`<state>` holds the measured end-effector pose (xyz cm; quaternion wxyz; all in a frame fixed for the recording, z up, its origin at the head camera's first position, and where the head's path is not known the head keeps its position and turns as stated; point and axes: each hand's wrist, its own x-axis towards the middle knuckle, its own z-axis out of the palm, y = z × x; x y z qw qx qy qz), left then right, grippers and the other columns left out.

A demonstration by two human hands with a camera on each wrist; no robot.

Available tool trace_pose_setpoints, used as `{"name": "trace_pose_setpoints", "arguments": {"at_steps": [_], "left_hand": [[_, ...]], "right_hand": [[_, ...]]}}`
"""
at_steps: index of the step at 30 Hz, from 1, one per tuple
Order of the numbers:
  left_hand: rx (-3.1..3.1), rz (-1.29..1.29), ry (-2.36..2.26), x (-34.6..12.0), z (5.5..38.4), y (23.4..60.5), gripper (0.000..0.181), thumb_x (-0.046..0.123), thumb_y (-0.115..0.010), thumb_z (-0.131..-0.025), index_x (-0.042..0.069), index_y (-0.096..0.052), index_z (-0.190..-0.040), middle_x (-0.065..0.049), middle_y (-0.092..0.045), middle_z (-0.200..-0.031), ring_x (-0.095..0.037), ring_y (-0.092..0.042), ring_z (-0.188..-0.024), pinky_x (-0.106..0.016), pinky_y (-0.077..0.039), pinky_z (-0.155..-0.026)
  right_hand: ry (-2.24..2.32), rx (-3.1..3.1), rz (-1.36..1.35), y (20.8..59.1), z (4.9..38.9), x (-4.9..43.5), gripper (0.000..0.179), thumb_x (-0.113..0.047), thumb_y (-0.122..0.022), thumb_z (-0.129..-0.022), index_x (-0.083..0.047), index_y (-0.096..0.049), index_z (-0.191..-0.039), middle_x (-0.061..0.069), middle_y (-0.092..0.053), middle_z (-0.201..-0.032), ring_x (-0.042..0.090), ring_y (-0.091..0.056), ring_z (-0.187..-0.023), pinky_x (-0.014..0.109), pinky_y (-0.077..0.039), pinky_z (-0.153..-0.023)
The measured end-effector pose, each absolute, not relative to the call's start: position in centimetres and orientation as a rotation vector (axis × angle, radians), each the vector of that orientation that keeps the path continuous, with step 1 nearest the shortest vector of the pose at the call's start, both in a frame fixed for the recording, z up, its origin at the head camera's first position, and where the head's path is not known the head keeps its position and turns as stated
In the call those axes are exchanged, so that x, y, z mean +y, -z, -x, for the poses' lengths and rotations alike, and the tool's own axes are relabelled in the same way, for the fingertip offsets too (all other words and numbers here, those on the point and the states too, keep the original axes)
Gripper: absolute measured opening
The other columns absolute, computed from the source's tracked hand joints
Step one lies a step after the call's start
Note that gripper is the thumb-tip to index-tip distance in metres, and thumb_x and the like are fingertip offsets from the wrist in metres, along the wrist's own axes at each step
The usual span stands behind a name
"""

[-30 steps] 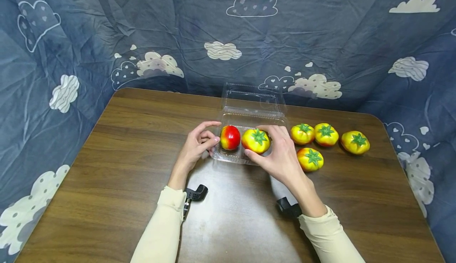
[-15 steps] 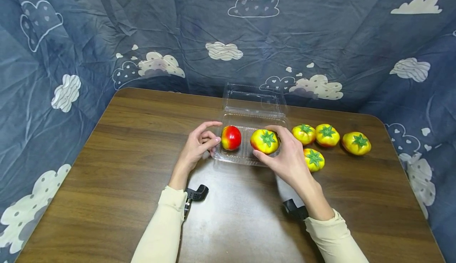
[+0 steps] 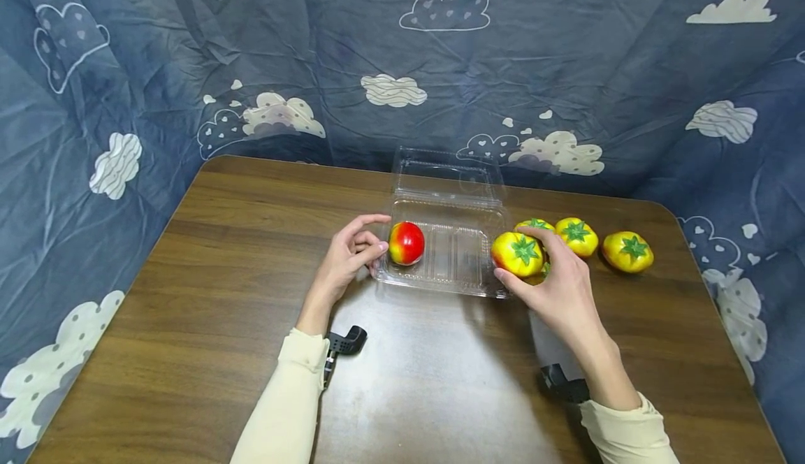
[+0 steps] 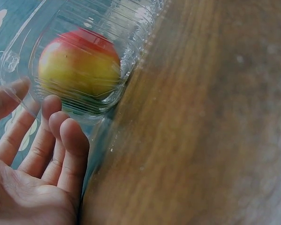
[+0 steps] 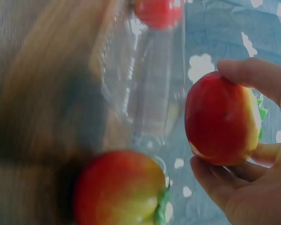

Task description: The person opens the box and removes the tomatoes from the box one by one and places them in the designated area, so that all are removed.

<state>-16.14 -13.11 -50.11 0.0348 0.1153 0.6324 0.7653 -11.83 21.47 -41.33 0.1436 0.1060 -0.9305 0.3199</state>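
My left hand grips the left rim of a clear plastic clamshell container, thumb and curled fingers at its edge. Inside at the left lies a red and yellow toy tomato, red bottom up; in the left wrist view, that tomato shows through the ridged wall. My right hand holds another toy tomato between thumb and fingers, at the container's right edge, green leaf star up. From below, the right wrist view shows the red underside of the held tomato.
The container's lid stands open toward the back. On the right of the wooden table lie several more toy tomatoes, among them a far-right tomato; some are partly hidden by my right hand. A cloud-patterned blue cloth hangs behind.
My right hand has moved right with its tomato, from above the middle of the container to its right edge. The left hand and the red tomato inside have stayed in place.
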Motion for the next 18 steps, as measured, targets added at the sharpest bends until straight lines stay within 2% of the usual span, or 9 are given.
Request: {"name": "trace_pose_setpoints", "arguments": {"at_steps": [8, 12, 18], "left_hand": [[1.953, -0.364, -2.341, -13.2, 16.2, 50.2, 0.047, -0.002, -0.070, -0.097, 0.004, -0.060, -0.142, -0.015, -0.065, -0.082, -0.020, -0.056, -0.058, -0.028, -0.053, -0.050], [1.948, -0.366, -2.345, -13.1, 16.2, 50.2, 0.047, -0.002, -0.070, -0.097, 0.005, -0.060, -0.142, -0.014, -0.065, -0.082, -0.018, -0.056, -0.058, -0.027, -0.053, -0.050], [1.961, -0.366, -2.340, -13.1, 16.2, 50.1, 0.047, -0.002, -0.070, -0.097, 0.004, -0.060, -0.142, -0.012, -0.066, -0.081, -0.018, -0.056, -0.058, -0.027, -0.052, -0.050]], "right_hand": [[-0.870, -2.700, -0.171, 40.9, 11.9, 24.5, 0.074, -0.029, -0.093, -0.079, -0.010, -0.059, -0.142, 0.022, -0.066, -0.132, 0.043, -0.062, -0.111, 0.056, -0.045, -0.090], [-0.829, -2.719, -0.101, 41.2, 11.8, 26.6, 0.073, -0.030, -0.090, -0.084, -0.006, -0.057, -0.144, 0.025, -0.064, -0.135, 0.047, -0.060, -0.116, 0.063, -0.045, -0.094], [-0.781, -2.760, -0.008, 41.1, 11.8, 29.9, 0.072, -0.026, -0.086, -0.087, -0.004, -0.054, -0.147, 0.028, -0.059, -0.137, 0.049, -0.055, -0.120, 0.067, -0.041, -0.096]]}}
